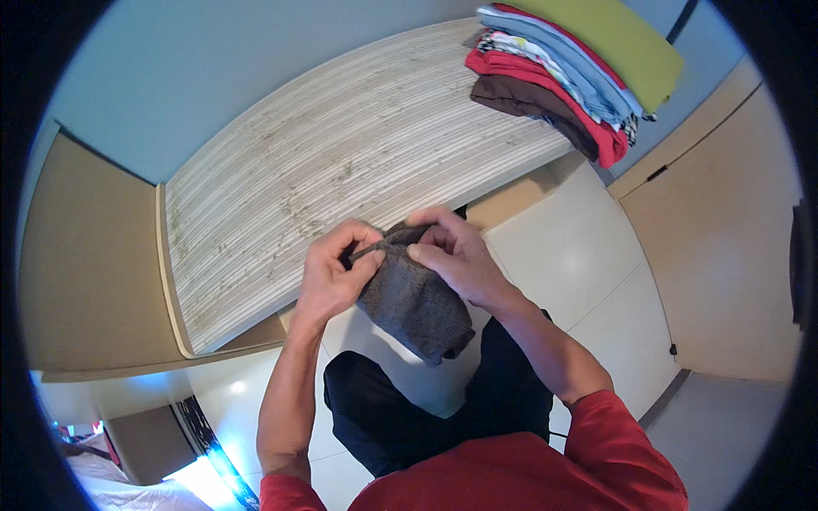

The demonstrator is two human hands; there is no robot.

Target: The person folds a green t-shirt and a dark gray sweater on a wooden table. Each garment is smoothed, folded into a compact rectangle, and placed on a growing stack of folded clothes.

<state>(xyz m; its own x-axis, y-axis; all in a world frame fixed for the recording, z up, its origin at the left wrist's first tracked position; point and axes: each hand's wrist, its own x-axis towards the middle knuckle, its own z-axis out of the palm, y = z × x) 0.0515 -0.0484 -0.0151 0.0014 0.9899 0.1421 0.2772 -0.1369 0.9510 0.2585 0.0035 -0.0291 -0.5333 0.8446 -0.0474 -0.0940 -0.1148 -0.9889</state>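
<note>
A small dark grey cloth item (415, 300) hangs from both hands above my knees, just off the front edge of the mat-covered bed (307, 140). Between thumb and fingers, my left hand (335, 268) pinches the left side of its upper edge. My right hand (457, 259) grips the right side of the same edge, with its fingers partly inside the fold. The lower end dangles loose over the floor. What kind of garment it is, I cannot tell.
Folded clothes in several colours form a stack (556, 76) at the bed's far right corner. A wooden headboard panel (96, 255) bounds the left. To the right is a light wooden door (722, 243). Pale floor tiles (569, 249) lie below.
</note>
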